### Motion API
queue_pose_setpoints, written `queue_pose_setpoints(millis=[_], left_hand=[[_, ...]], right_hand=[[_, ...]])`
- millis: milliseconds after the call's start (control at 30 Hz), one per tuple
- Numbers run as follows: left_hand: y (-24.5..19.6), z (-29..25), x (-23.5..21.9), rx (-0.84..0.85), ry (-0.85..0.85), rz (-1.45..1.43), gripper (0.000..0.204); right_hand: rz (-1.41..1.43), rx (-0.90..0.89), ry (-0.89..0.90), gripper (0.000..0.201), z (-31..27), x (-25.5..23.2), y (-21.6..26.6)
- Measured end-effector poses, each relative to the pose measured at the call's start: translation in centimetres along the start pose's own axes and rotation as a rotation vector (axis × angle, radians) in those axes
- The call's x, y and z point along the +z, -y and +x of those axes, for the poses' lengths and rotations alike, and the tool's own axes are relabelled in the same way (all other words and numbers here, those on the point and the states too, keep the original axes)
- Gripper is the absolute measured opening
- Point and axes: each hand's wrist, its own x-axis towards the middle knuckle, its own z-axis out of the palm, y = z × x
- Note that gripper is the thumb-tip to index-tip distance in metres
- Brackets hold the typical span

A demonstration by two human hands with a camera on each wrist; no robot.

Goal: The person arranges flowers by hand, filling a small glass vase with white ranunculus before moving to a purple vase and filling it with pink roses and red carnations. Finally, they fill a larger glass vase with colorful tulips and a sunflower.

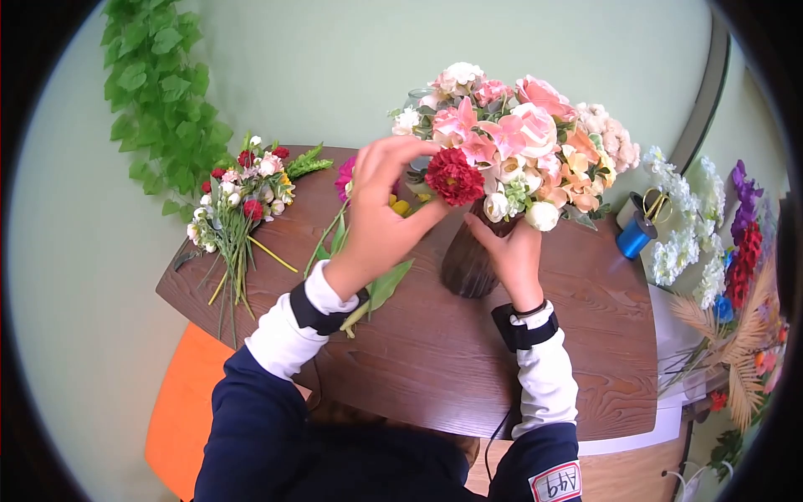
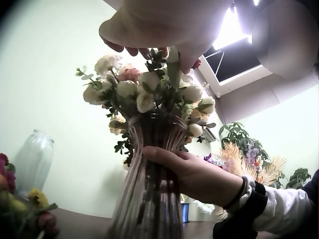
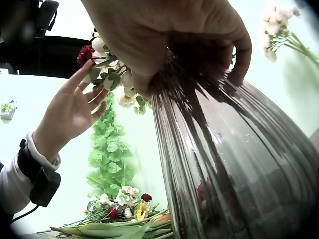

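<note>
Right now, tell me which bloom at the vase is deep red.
The ruffled bloom at the lower left of the bouquet, beside the left hand; the rest there are pink, peach, cream or white.

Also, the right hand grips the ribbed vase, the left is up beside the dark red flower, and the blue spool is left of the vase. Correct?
Not quite: the blue spool is right of the vase, as the head view shows. The right hand does grip it, and the left is beside the dark red flower.
</note>
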Motion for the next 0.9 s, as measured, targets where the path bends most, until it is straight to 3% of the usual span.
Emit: queue_pose_setpoints(millis=[133,200,233,300,333,400,567,633,800,867,900], left_hand=[[2.4,-1.6,-2.8,-0.128,0.045,-0.116,0.053],[4.5,-2.7,-4.4,-0.38,0.217,-0.152,0.041],[5.9,-3.5,-5.4,-0.381,0.218,-0.145,0.041],[8.3,-5.0,-6.9,-0.69,0.636,-0.021,0.027],[8.9,-5.6,-7.3,-0.694,0.635,-0.018,0.027],[9.6,-6.4,-7.6,-0.703,0.824,-0.084,0.02],[10.9,-7.5,-4.7,-0.712,0.857,-0.076,0.021],[10.7,-7.2,-3.0,-0.568,1.0,0.08,0.023],[12.8,-7.7,0.0,-0.45,1.033,0.24,0.023],[12.7,-7.4,0.6,-0.662,1.108,0.208,0.021],[12.8,-7.4,0.8,-0.664,1.111,0.194,0.019]], right_hand=[[-0.011,0.013,-0.01,0.042,-0.1,0.0,0.0],[-0.004,0.009,-0.014,0.042,-0.1,0.0,0.2],[0.032,0.067,0.006,0.043,-0.1,0.0,0.3],[0.052,0.096,0.005,0.044,-0.2,0.0,0.3],[0.055,0.096,0.01,0.044,-0.2,0.1,0.1],[0.036,0.029,-0.03,0.044,-0.2,0.3,-0.3],[0.037,0.075,0.007,0.044,-0.2,0.0,0.1],[0.028,0.081,0.007,0.044,-0.2,0.0,0.2],[0.049,0.068,-0.012,0.047,-0.3,0.1,0.0],[0.03,0.056,-0.026,0.049,-0.3,0.0,0.1],[-0.003,0.04,-0.017,0.049,-0.3,0.0,0.2]])
